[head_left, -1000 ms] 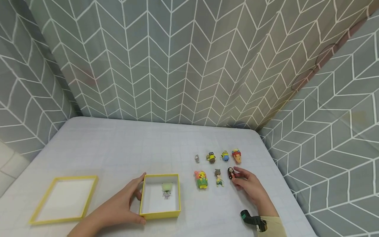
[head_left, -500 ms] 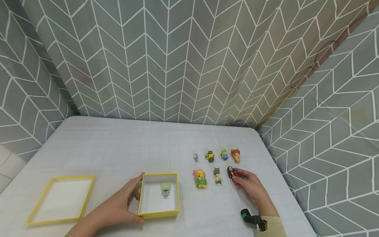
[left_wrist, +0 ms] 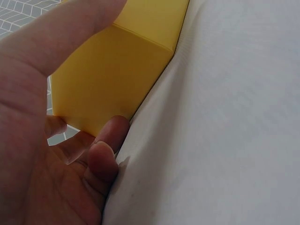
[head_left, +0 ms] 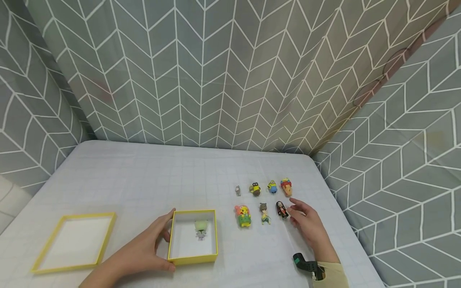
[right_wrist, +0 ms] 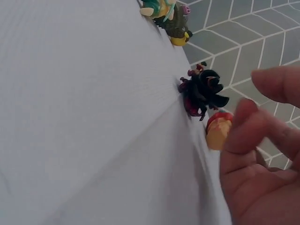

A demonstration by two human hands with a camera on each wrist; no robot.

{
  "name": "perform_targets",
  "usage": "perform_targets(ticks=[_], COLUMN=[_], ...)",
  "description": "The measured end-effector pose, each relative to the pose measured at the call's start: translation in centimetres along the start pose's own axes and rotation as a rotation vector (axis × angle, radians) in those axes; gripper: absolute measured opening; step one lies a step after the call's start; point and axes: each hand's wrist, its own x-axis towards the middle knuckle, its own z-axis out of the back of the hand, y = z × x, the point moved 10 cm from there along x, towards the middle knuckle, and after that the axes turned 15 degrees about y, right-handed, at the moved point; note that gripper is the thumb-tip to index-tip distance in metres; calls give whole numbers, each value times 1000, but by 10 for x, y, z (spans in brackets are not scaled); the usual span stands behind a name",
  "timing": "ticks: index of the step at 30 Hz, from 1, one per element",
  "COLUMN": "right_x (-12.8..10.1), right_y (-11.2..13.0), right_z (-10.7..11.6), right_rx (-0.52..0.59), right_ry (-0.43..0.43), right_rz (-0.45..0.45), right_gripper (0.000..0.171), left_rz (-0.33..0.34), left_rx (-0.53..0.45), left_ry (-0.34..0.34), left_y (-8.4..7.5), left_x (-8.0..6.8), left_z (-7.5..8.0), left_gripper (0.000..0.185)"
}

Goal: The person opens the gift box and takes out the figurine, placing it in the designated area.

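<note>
My left hand (head_left: 144,248) grips the left side of an open yellow box (head_left: 193,260), thumb at its near corner and index finger at the far one. Inside the white interior lies a small figurine (head_left: 201,230), pale green above and grey below. My right hand (head_left: 309,226) is just right of a black-haired figurine (head_left: 282,209) on the table. In the right wrist view, thumb and fingers are parted, with a gap between them and the dark figurine (right_wrist: 202,91).
A yellow-rimmed lid (head_left: 99,260) lies at the left. Left of the black-haired figurine are a cat-eared figurine (head_left: 264,213) and a pink-and-green one (head_left: 243,216). Behind stand a grey figurine (head_left: 237,190), two minions (head_left: 255,189) and a red-and-orange figurine (head_left: 286,187). A patterned curtain (head_left: 201,80) borders the table.
My right hand has let go of the black-haired figurine and drawn slightly to the right, fingers spreading. The figurine stays on the table. My left hand keeps its grip on the box.
</note>
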Motion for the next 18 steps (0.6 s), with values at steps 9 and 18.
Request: perform_targets(ticks=[9, 18], right_x=[-20, -22], right_y=[63, 115], right_z=[-24, -90], right_rx=[-50, -121], right_ry=[42, 241], right_rz=[159, 312], right_gripper=[50, 46], left_rz=[-32, -75], left_rx=[24, -5], left_ry=[-30, -26], left_y=[1, -2], left_x=[-3, -4], left_z=[3, 1], left_gripper=[136, 133])
